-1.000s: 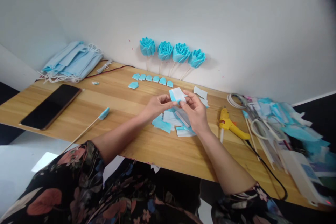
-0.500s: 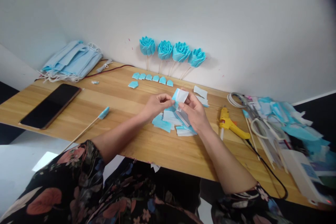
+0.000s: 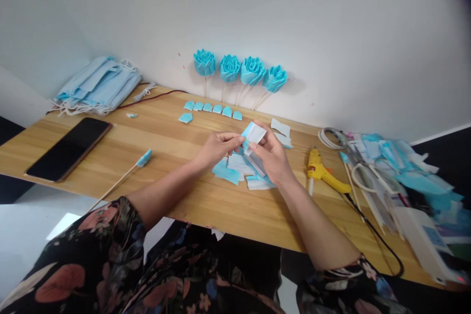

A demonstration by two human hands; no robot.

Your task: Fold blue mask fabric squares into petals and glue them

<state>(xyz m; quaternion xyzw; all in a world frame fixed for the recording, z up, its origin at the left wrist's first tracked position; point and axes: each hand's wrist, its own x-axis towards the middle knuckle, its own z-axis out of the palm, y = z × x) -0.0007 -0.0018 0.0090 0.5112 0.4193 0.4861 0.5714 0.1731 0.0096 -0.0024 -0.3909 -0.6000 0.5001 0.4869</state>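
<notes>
Both hands pinch one small blue-and-white piece of mask fabric (image 3: pixel 255 133), partly folded over, above the table. My left hand (image 3: pixel 220 149) grips its left edge between thumb and fingertips. On the other side my right hand (image 3: pixel 273 154) has its thumb in front and fingers behind the piece. Under the hands lie several loose fabric pieces (image 3: pixel 226 171), some blue side up, some white. Beyond them is a row of small folded blue petals (image 3: pixel 217 109), with one more petal (image 3: pixel 186 117) just in front of the row.
Several blue fabric roses (image 3: pixel 230 68) on sticks lean against the wall. To the left are a pile of masks (image 3: pixel 97 83), a phone (image 3: pixel 69 149) and a blue-tipped stick (image 3: pixel 144 158). A yellow glue gun (image 3: pixel 324 174), scissors (image 3: pixel 364 178) and fabric scraps (image 3: pixel 412 167) lie right.
The hands stay almost in place, still pinching the fabric piece, which has tilted slightly. The whole view has shifted a little.
</notes>
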